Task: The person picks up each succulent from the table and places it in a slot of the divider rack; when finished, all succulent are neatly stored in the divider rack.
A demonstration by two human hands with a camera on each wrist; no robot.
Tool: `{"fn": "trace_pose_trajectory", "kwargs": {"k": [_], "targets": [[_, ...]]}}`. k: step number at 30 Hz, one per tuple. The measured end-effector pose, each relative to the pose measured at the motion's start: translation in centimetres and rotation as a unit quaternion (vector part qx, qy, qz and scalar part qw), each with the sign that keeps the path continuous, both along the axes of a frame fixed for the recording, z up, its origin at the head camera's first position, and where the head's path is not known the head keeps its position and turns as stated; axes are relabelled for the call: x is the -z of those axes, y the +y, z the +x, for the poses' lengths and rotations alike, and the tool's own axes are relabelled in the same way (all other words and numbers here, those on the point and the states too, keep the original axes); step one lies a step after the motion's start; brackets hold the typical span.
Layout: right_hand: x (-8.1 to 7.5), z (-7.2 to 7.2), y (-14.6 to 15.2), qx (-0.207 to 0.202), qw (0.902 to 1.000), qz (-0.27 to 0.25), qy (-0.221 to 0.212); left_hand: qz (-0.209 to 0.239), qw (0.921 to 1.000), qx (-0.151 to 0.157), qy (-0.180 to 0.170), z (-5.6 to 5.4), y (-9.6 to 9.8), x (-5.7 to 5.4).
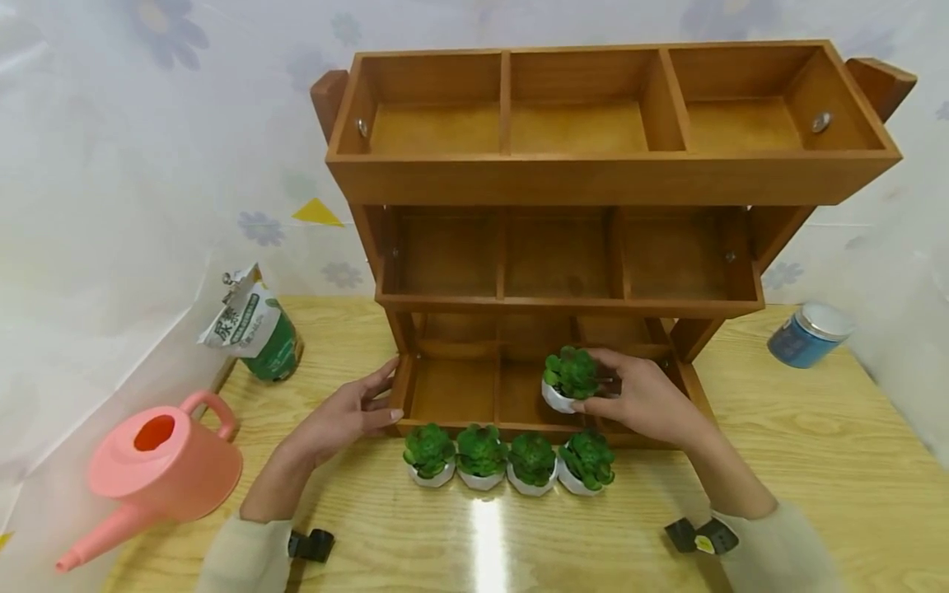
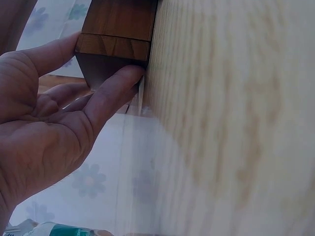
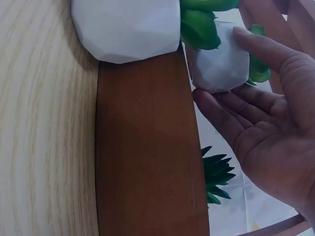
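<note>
Held item: one potted succulent (image 1: pixel 571 375), green rosette in a white faceted pot, just right of centre in the frame, over the bottom tier of the wooden rack (image 1: pixel 593 181); whether its base touches the wood cannot be told.

Right hand (image 1: pixel 648 397): grasping that pot between thumb and fingers, from the pot's right side.

Left hand (image 1: pixel 348 416): gripping the left end of the rack's bottom tier, thumb at the front corner.

Rack: brown, three tiers, three compartments each, upper centre to right of the frame.

Row of four potted succulents (image 1: pixel 482 451): matching white pots, lower centre, side by side along the rack's front on the wood-grain table (image 1: pixel 801 453).

Watering can (image 1: pixel 181 473): pink, lower left, spout toward the lower-left corner.

Bag (image 1: pixel 268 339): green and white, clipped at the top, left.

Jar (image 1: pixel 804 338): blue, silver lid, right.
</note>
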State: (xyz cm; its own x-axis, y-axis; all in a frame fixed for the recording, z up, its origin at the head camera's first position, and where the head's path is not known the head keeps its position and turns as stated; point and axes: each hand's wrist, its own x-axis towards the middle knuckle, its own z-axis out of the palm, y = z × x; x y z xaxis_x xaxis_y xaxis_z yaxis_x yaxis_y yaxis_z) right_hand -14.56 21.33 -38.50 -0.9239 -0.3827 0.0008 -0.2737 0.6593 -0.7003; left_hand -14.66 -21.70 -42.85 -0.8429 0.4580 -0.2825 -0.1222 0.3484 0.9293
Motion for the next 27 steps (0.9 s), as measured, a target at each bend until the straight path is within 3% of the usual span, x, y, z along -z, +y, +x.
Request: {"fn": "trace_pose_trajectory", "kwargs": {"k": [8, 19, 27], "targets": [[0.8, -0.5, -0.7, -0.004, 0.9999, 0.013, 0.002, 0.001, 1.0, -0.003, -0.005, 0.0, -0.1, -0.1], [1.2, -0.9, -1.8, -0.015, 0.9994, 0.015, -0.027, 0.004, 1.0, -0.004, -0.004, 0.1, -0.3, -0.2], [1.6, -1.6, -2.7, -0.02, 0.9992, 0.03, -0.017, 0.006, 1.0, -0.002, 0.0, 0.0, 0.0, -0.1]]}}
